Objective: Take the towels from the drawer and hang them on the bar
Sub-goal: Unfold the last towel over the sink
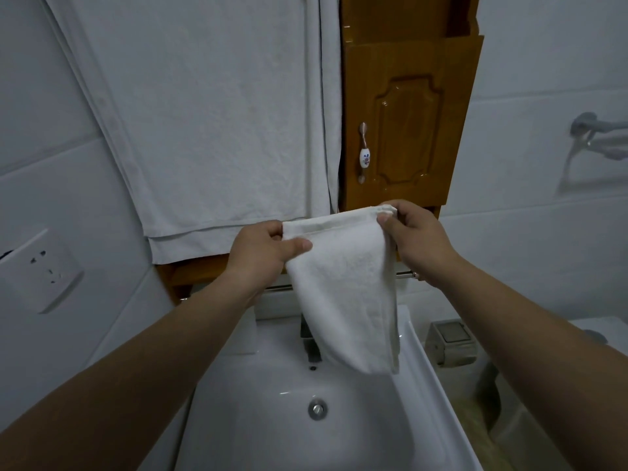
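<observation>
Hands pinching one small white towel (346,283) by its top corners, left hand (261,253) and right hand (418,239), above the sink (421,362).

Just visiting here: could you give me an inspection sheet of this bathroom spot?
Surface: white sink, drain in the basin.
Job's things: small white towel held by its top edge in front of the metal bar, not yet draped on it.
Clutter: grey box beside the sink.
Hands: left hand and right hand each pinch a top corner of it.
Cables: nothing seen.
Surroundings: large towel hanging above, wooden cabinet, wall socket, wall rack.
</observation>
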